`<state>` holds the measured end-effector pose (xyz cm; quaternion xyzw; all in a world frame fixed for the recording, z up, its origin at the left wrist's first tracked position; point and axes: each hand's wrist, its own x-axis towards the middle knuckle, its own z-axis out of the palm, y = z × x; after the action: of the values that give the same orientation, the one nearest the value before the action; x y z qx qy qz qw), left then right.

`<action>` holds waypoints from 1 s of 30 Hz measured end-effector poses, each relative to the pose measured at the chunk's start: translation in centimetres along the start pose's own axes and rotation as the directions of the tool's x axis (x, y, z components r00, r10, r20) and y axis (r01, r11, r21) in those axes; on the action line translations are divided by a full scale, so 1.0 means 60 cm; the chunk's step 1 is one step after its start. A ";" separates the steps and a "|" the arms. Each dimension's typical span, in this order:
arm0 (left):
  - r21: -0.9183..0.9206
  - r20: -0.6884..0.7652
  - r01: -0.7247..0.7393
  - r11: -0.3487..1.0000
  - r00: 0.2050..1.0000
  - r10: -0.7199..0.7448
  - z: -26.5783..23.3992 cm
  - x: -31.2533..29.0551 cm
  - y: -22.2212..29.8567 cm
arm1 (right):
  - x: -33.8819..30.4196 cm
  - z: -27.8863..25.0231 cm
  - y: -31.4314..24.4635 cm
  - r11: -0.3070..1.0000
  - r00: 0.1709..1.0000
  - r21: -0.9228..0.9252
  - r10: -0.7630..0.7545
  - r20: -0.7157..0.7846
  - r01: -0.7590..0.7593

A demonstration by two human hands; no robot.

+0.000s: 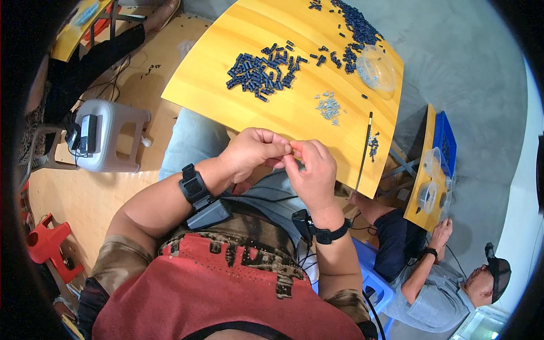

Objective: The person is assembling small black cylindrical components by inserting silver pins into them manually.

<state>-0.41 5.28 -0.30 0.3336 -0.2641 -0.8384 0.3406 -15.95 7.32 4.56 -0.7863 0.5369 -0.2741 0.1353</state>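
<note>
Two hands (pixel 253 154) (pixel 314 174), pinched together, what they hold unclear, black pieces (pixel 249 73) beyond them on the yellow table (pixel 204 90)

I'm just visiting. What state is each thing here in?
Left hand: fingertips pinched, contents unclear.
Right hand: also pinched, contents unclear.
Black pieces: loosely heaped.
Silvery pieces: loosely scattered.
Clear bowl: open, holding small pieces.
Black stick: lying on the table.
Gray stool: upright, bearing black devices.
</note>
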 end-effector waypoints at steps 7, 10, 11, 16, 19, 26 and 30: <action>-0.008 -0.029 -0.011 1.000 1.000 0.010 -0.002 0.002 0.001 | 0.001 0.000 0.001 0.999 1.000 0.046 -0.003 0.018 0.003; -0.028 -0.031 0.000 1.000 1.000 -0.001 -0.003 0.000 0.009 | 0.008 -0.002 0.008 0.993 0.998 0.112 0.024 0.065 -0.031; -0.026 -0.030 -0.002 1.000 1.000 0.001 -0.005 -0.001 0.010 | 0.010 -0.005 0.007 0.993 0.998 0.112 0.023 0.062 -0.030; -0.112 -0.057 -0.016 0.994 0.998 0.010 -0.012 -0.002 0.023 | 0.016 -0.023 0.017 0.982 0.993 0.152 0.109 0.053 -0.116; -0.116 -0.085 -0.014 0.993 0.996 0.004 -0.017 -0.002 0.035 | 0.016 -0.024 0.035 0.986 0.990 0.106 0.125 0.058 -0.131; -0.176 -0.052 -0.056 0.983 0.998 0.047 -0.040 0.016 0.051 | 0.018 -0.014 0.052 0.982 0.982 0.089 0.159 0.106 -0.169; -0.159 -0.010 -0.029 0.987 1.000 0.028 -0.041 0.031 0.064 | 0.030 -0.009 0.051 0.966 0.965 0.108 0.217 0.143 -0.234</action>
<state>1.92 0.94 0.03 0.3046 -0.1999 -0.8506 0.3791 -18.14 4.54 3.92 -0.7263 0.5950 -0.2376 0.2489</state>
